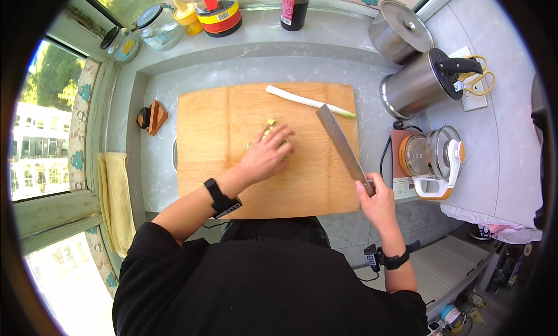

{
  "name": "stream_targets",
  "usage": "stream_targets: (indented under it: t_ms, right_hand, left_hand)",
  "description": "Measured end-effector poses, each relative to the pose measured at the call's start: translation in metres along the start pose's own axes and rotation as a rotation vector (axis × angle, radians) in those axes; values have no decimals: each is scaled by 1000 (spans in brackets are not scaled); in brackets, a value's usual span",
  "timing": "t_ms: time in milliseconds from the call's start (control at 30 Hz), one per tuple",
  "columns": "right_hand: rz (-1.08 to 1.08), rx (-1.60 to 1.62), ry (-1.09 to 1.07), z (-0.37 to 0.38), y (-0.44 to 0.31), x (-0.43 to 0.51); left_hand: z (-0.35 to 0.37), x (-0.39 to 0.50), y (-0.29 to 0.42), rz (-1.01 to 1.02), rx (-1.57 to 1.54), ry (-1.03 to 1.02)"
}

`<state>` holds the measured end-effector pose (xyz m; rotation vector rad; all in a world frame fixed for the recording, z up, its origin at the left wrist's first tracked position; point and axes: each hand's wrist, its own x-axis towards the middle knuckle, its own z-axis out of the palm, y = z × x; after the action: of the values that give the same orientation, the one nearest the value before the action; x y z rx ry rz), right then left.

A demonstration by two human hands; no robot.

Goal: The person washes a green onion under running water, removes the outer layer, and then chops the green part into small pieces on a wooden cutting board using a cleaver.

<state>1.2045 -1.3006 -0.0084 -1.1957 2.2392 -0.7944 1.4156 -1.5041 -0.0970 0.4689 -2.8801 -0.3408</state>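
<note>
A wooden cutting board (205,126) lies on the counter. My left hand (269,153) is over its middle, fingers spread, above small chopped pale-green pieces (271,122); the hand hides part of them, and whether it touches them I cannot tell. My right hand (375,198) grips the handle of a cleaver-like kitchen knife (342,144) by the board's right edge, the blade slanting up and left over the board. Near the blade's far end, a white scallion or leek stalk (301,99) with a greenish right end lies across the board's upper right.
A knife block (405,89) with scissors (479,83) and a glass kettle (429,157) stand at the right. Behind are a lidded steel pot (396,35), a dark bottle (296,9) and several jars (159,28). A small brown holder (158,118) is left of the board.
</note>
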Motion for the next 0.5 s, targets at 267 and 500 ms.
stream_targets:
  t_ms: [267, 500]
  right_hand:
    - [-386, -238, 169, -6, 22, 70]
    - [-525, -181, 58, 6, 28, 60]
  left_hand:
    - [-12, 3, -39, -36, -480, -162]
    - [-24, -12, -44, -172, -529, 66]
